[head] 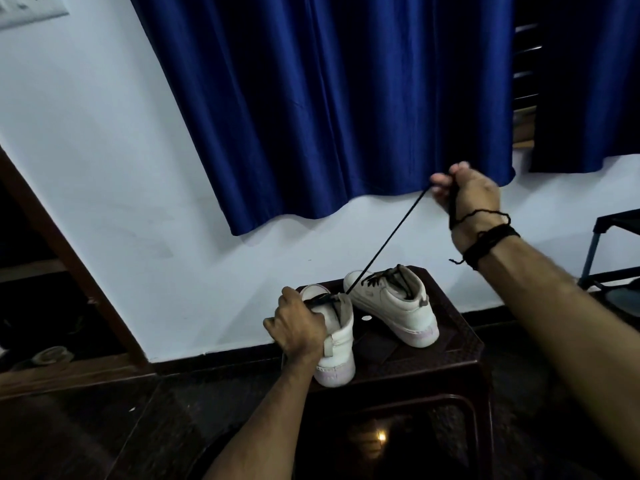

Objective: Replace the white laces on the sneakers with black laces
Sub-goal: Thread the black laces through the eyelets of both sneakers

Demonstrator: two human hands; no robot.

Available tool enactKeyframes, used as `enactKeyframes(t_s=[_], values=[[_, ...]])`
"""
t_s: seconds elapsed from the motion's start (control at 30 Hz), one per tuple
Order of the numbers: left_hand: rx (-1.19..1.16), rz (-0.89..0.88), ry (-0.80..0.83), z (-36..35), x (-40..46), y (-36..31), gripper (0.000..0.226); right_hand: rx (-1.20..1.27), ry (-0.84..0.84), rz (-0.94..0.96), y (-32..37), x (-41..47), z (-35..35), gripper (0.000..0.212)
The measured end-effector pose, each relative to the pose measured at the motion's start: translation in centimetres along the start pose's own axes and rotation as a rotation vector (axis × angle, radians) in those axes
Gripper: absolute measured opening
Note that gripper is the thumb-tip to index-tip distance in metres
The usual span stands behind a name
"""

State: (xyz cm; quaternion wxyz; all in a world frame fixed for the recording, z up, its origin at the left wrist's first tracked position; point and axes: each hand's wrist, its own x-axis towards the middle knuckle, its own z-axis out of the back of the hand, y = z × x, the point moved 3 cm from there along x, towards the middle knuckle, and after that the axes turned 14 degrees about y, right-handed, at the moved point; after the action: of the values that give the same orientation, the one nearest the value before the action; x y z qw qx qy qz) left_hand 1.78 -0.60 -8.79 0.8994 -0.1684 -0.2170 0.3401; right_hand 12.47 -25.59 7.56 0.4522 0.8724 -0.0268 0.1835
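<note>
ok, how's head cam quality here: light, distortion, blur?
Head view: dim overall, stool and floor nearly black; white sneakers and wall carry the light; small warm glint under the stool; wide-angle bends the wall edges and stretches the forearms; right hand slightly soft, taut black lace readable.

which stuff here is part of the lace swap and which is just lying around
Part of the job:
near sneaker, gripped by the left hand
black lace, pulled taut by the right hand
far sneaker, already black-laced

Just lying about:
blue curtain
sandal on the floor
dark rack
</note>
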Motion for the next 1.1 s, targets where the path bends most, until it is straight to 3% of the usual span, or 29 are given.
enactKeyframes(t_s=[0.13, 0.23, 0.27, 0.3, 0.37, 0.43, 0.47, 0.57, 0.67, 0.73, 0.83, 0.93, 1.0, 1.1], values=[[-0.001, -0.016, -0.008, -0.1, 0.0, 0.0, 0.032, -0.212, 0.260, -0.259, -2.9, -1.7, -1.0, 0.026], [-0.028, -0.012, -0.006, -0.1, -0.2, 0.1, 0.030, 0.208, 0.375, -0.386, -3.5, -3.0, -1.6, 0.030], [-0.036, -0.005, -0.005, 0.0, -0.2, 0.2, 0.029, 0.247, 0.416, -0.453, -3.5, -3.4, -1.8, 0.029], [-0.043, 0.001, -0.005, 0.0, -0.2, 0.2, 0.029, 0.099, 0.467, -0.514, -3.7, -3.5, -1.8, 0.027], [-0.056, 0.004, -0.008, 0.0, -0.2, 0.2, 0.030, -0.717, 0.602, -0.522, -4.3, -3.7, -1.2, 0.026], [-0.064, 0.003, -0.008, -0.1, -0.1, 0.2, 0.031, -1.513, 0.687, -0.382, -5.1, -4.2, -0.9, 0.043], [-0.066, -0.001, -0.009, -0.1, -0.1, 0.2, 0.032, -1.721, 0.694, -0.295, -5.8, -4.8, -1.1, 0.053], [-0.069, -0.001, -0.019, -0.1, 0.0, 0.3, 0.032, -1.881, 0.821, -0.117, -8.0, -6.8, -2.4, 0.068], [-0.069, 0.002, -0.022, 0.0, -0.1, 0.4, 0.032, -2.030, 0.930, -0.120, -9.7, -7.4, -3.3, 0.043], [-0.057, 0.007, -0.017, -0.1, -0.1, 0.5, 0.033, -1.878, 0.898, -0.234, -9.9, -7.0, -3.3, 0.024], [-0.055, 0.005, -0.018, -0.1, -0.1, 0.3, 0.033, -1.645, 0.735, -0.228, -8.7, -5.5, -2.9, 0.022], [-0.075, -0.003, -0.033, 0.0, -0.2, 0.2, 0.033, -1.925, 0.699, -0.045, -8.3, -5.2, -2.7, 0.028], [-0.089, -0.020, -0.062, 0.2, -0.3, 0.2, 0.034, -2.107, 0.854, -0.074, -9.3, -6.0, -2.8, 0.041], [-0.088, -0.018, -0.066, 0.4, -0.5, 0.4, 0.035, -2.273, 0.991, -0.118, -10.7, -6.8, -2.6, 0.040]])
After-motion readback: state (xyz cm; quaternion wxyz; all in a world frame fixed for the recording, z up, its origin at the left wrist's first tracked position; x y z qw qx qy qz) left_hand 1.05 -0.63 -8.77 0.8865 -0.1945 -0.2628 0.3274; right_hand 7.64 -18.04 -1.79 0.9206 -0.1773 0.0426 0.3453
